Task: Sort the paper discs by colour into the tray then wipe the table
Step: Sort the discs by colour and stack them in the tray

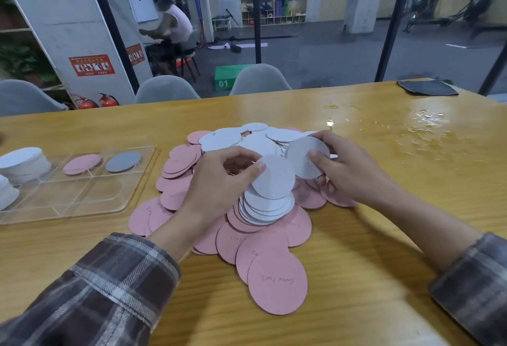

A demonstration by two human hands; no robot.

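Your glossy wooden table (384, 249) stands before a glass wall. Your left hand (219, 181) grips a stack of white discs (270, 203), and your right hand (348, 166) pinches one round white disc (303, 160). Around them flat pink discs (277, 285) spread. The clear tray (90, 203) lies left, and a grey cloth (426, 88) is at the far right edge.

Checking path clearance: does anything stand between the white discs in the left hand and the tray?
Nothing blocks it. Between the white discs held by the left hand and the tray lie only flat pink discs and bare table.
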